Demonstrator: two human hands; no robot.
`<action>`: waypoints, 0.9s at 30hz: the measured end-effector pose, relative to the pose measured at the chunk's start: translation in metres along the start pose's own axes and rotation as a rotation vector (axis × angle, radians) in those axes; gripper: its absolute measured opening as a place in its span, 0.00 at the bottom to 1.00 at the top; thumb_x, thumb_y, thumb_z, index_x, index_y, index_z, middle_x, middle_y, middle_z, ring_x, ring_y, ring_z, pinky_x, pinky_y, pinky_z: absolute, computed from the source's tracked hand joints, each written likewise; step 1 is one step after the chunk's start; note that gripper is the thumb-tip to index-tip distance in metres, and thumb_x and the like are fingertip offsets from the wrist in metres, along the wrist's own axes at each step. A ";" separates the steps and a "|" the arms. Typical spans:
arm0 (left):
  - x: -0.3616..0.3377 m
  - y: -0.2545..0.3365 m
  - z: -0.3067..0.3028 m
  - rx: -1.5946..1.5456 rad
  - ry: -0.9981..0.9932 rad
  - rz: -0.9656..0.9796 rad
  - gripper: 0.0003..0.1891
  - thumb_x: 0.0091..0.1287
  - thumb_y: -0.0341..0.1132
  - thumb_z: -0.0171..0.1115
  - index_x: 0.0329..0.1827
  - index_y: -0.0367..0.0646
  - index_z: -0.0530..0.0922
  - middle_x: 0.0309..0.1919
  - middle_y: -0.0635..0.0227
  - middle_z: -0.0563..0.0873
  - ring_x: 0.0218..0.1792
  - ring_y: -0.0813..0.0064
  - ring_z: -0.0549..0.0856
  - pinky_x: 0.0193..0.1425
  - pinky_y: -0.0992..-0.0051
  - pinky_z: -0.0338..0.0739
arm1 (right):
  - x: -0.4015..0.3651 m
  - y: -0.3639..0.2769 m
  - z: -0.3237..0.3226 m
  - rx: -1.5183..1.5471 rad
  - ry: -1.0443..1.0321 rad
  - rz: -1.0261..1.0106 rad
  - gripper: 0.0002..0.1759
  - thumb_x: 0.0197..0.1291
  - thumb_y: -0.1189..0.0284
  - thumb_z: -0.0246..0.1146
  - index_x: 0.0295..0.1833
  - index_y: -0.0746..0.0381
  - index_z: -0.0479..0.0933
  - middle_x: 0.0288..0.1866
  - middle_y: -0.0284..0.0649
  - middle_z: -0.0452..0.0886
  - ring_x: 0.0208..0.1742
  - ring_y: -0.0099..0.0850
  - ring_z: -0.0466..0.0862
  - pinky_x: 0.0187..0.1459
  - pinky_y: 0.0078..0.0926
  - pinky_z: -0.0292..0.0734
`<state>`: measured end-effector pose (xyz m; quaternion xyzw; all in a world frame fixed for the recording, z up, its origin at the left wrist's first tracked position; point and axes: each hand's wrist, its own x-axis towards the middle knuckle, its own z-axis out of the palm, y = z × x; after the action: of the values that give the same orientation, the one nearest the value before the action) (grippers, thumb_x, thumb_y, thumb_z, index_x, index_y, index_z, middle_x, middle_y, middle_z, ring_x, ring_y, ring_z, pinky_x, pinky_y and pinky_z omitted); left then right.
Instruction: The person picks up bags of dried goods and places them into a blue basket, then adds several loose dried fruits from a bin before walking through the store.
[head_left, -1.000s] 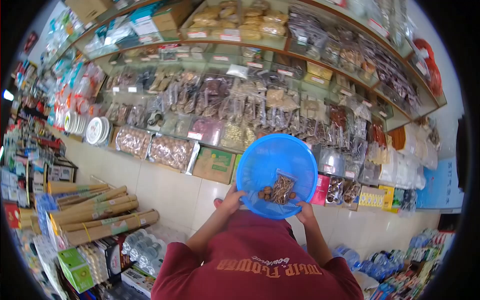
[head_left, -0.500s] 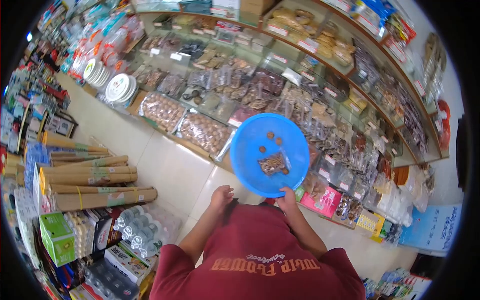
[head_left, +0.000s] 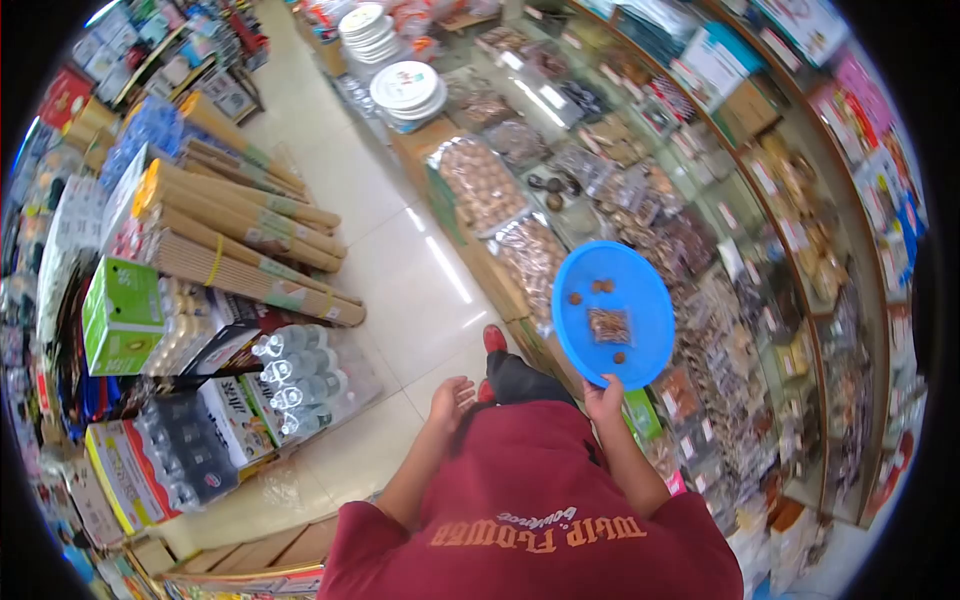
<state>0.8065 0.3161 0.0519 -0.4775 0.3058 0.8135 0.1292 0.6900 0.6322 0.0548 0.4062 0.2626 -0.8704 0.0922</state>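
Note:
My right hand (head_left: 604,397) grips the near rim of a round blue basin (head_left: 645,300), with the thumb over its edge. Inside the basin lie a small clear packet of brown pieces (head_left: 608,325) and several round brown items, one of them (head_left: 619,358) near the hand. My left hand (head_left: 453,400) hangs over the tiled floor at the left of my body, its fingers apart and slightly curled, holding nothing. The basin is in front of the display shelves, beside a bag of round brown goods (head_left: 530,258).
Stepped glass shelves with bagged dried goods (head_left: 740,340) run along the right. White-lidded tubs (head_left: 405,88) stand at the top. To the left are long wrapped bundles (head_left: 260,225), packs of clear bottles (head_left: 300,380) and a green box (head_left: 125,310). Tiled floor (head_left: 400,290) lies between.
The view has swung left, showing more floor and stacked goods. The basin, still held by my right hand, now appears farther right. A leg and red shoes have come into view.

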 end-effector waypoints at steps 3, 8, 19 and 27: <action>0.003 0.011 -0.009 -0.058 0.003 -0.015 0.14 0.65 0.42 0.52 0.50 0.45 0.72 0.46 0.66 0.80 0.47 0.68 0.77 0.51 0.68 0.72 | 0.023 0.027 0.053 0.035 0.032 0.036 0.21 0.51 0.80 0.51 0.54 0.68 0.68 0.54 0.49 0.76 0.53 0.45 0.79 0.57 0.47 0.77; 0.021 0.073 -0.003 -0.020 0.108 0.073 0.16 0.67 0.41 0.50 0.52 0.43 0.71 0.49 0.64 0.79 0.50 0.67 0.76 0.55 0.67 0.71 | 0.058 0.058 0.143 -0.213 -0.220 0.250 0.23 0.50 0.79 0.53 0.55 0.66 0.68 0.53 0.47 0.76 0.51 0.44 0.79 0.53 0.45 0.79; 0.080 0.223 0.074 0.111 0.056 0.253 0.17 0.69 0.43 0.45 0.52 0.42 0.72 0.48 0.63 0.79 0.48 0.69 0.77 0.53 0.67 0.71 | 0.137 0.044 0.247 -0.568 -0.383 0.356 0.28 0.48 0.79 0.53 0.60 0.66 0.64 0.51 0.47 0.75 0.49 0.45 0.79 0.47 0.46 0.80; 0.108 0.222 0.065 0.015 0.089 0.105 0.14 0.67 0.41 0.48 0.48 0.43 0.74 0.41 0.65 0.82 0.39 0.72 0.79 0.44 0.71 0.74 | 0.152 0.055 0.316 -0.537 -0.250 -0.002 0.29 0.49 0.80 0.54 0.61 0.62 0.63 0.53 0.46 0.72 0.48 0.44 0.79 0.47 0.51 0.79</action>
<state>0.5944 0.1749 0.0652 -0.4956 0.3419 0.7948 0.0760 0.4033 0.4255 0.0867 0.2565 0.4707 -0.8131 0.2272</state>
